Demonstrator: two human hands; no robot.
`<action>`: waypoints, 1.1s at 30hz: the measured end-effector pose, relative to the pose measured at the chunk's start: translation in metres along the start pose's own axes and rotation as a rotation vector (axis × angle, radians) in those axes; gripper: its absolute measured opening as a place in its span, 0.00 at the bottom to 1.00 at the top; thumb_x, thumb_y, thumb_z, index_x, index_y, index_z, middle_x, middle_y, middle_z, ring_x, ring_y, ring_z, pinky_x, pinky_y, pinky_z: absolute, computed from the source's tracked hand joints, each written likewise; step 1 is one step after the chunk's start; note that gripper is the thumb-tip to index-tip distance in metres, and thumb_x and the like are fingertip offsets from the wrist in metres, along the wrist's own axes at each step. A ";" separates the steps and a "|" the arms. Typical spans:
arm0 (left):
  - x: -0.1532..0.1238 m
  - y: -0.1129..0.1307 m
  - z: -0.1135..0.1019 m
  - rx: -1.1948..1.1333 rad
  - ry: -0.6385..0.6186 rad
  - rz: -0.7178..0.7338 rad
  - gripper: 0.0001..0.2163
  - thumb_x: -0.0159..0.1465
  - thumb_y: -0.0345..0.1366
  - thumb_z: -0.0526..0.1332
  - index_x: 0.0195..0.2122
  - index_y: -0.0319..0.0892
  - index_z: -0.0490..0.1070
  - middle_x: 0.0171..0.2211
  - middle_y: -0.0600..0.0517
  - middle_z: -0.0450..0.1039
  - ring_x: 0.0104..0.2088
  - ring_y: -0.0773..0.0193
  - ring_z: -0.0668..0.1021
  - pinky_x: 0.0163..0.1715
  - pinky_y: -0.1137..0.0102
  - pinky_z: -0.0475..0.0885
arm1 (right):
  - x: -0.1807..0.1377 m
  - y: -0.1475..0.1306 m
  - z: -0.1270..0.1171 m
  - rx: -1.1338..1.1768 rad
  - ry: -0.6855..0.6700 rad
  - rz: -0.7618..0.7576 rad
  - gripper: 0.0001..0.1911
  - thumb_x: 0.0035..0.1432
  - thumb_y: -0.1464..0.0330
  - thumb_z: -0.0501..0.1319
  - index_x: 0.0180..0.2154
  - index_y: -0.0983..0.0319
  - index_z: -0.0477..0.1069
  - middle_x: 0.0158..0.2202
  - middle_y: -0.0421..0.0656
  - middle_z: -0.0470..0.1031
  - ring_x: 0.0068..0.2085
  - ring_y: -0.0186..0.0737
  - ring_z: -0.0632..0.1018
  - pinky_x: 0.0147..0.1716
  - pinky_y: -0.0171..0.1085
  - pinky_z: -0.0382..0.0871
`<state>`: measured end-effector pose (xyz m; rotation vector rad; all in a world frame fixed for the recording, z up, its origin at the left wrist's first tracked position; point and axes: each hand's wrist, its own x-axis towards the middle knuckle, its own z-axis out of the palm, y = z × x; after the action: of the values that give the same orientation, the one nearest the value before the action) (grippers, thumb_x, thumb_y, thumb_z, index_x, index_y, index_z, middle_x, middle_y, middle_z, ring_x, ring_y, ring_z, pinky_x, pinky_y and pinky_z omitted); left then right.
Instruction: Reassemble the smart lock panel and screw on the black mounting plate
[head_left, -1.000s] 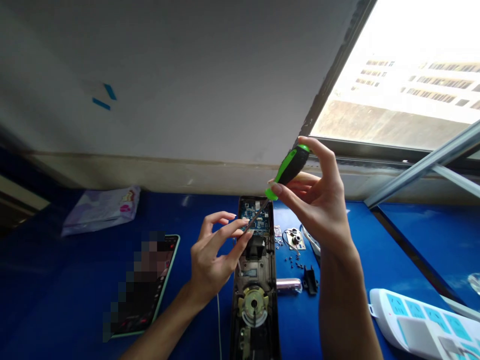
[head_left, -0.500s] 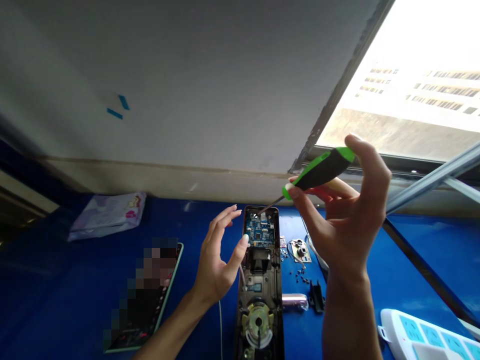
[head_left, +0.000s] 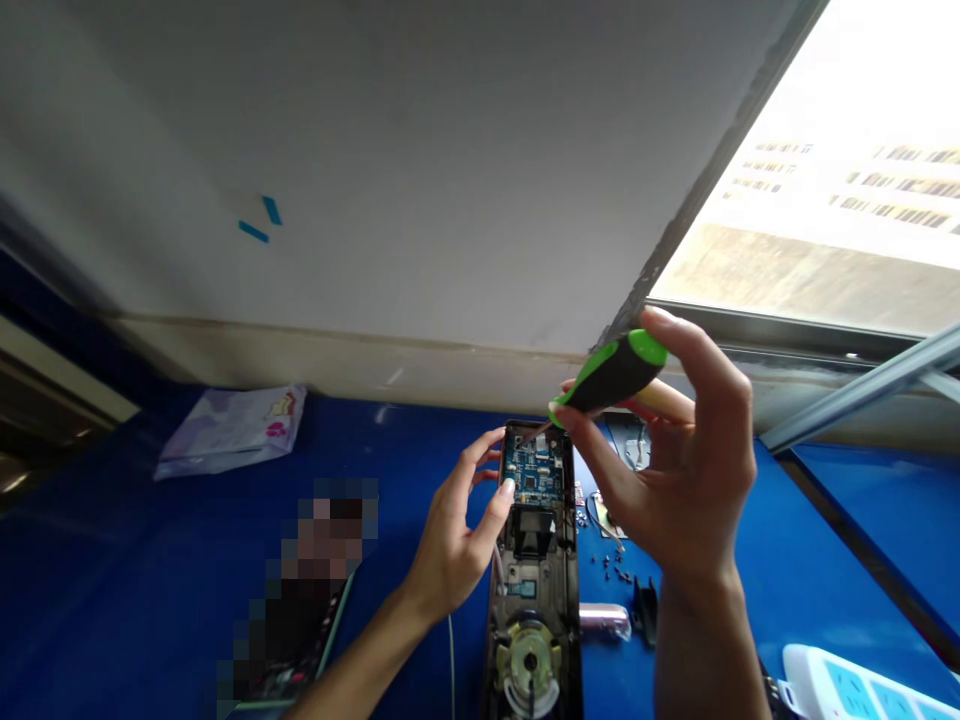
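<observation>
A long dark casing (head_left: 568,560) lies opened on the blue table, with a blue circuit board (head_left: 541,483) at its far end and a round speaker-like part (head_left: 529,658) at its near end. My left hand (head_left: 459,540) holds the casing's left edge, thumb by the board and fingers at the upper corner. In my right hand (head_left: 679,465) is a green and black screwdriver (head_left: 611,380). It slants down to the left, and its tip reaches the board's upper left corner. Whether a screw sits under the tip is too small to tell.
Several small screws (head_left: 616,573), a pink cylinder (head_left: 604,620) and a black plastic part (head_left: 645,612) lie right of the casing. A white power strip (head_left: 814,675) stands at lower right. On the left are a phone (head_left: 326,640) and a pale packet (head_left: 232,430).
My left hand has closed in on the casing's upper left edge. My right hand and the screwdriver have moved down and left. The view has shifted slightly.
</observation>
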<state>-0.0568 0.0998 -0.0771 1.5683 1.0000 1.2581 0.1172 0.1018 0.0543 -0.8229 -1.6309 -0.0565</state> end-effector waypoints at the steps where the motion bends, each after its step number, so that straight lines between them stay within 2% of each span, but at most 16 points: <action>1: 0.000 0.000 0.000 0.000 -0.002 -0.005 0.22 0.75 0.41 0.60 0.69 0.54 0.65 0.68 0.48 0.70 0.66 0.51 0.75 0.62 0.57 0.73 | 0.000 0.000 0.000 0.001 0.001 0.008 0.41 0.60 0.78 0.71 0.69 0.47 0.65 0.65 0.45 0.75 0.44 0.46 0.87 0.43 0.46 0.89; 5: 0.000 0.000 0.001 0.011 -0.011 -0.021 0.21 0.76 0.42 0.59 0.68 0.53 0.66 0.68 0.47 0.71 0.65 0.51 0.75 0.62 0.57 0.73 | -0.002 0.001 0.002 0.028 0.000 0.034 0.41 0.60 0.77 0.71 0.69 0.46 0.65 0.69 0.45 0.72 0.44 0.45 0.87 0.43 0.47 0.89; 11: 0.000 0.002 0.000 0.024 -0.002 -0.014 0.21 0.75 0.42 0.59 0.68 0.51 0.67 0.66 0.45 0.73 0.62 0.51 0.77 0.60 0.57 0.75 | -0.003 0.005 0.008 0.033 -0.045 0.072 0.41 0.60 0.78 0.71 0.69 0.46 0.65 0.63 0.44 0.77 0.45 0.44 0.87 0.44 0.45 0.88; 27: 0.000 -0.001 0.000 0.058 0.001 0.039 0.20 0.76 0.41 0.59 0.68 0.53 0.66 0.65 0.45 0.73 0.59 0.53 0.79 0.57 0.58 0.78 | -0.004 0.006 0.010 0.036 -0.058 0.059 0.41 0.60 0.78 0.70 0.69 0.44 0.65 0.63 0.43 0.77 0.44 0.43 0.87 0.43 0.45 0.88; 33: 0.001 0.001 0.001 0.084 0.023 0.076 0.20 0.76 0.40 0.59 0.68 0.52 0.66 0.64 0.45 0.74 0.58 0.54 0.80 0.56 0.59 0.78 | -0.003 0.002 0.007 0.034 -0.011 0.022 0.42 0.59 0.78 0.71 0.69 0.45 0.65 0.63 0.44 0.77 0.44 0.46 0.87 0.43 0.47 0.89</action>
<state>-0.0559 0.1006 -0.0762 1.6734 1.0285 1.3033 0.1124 0.1054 0.0487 -0.8161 -1.6288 -0.0091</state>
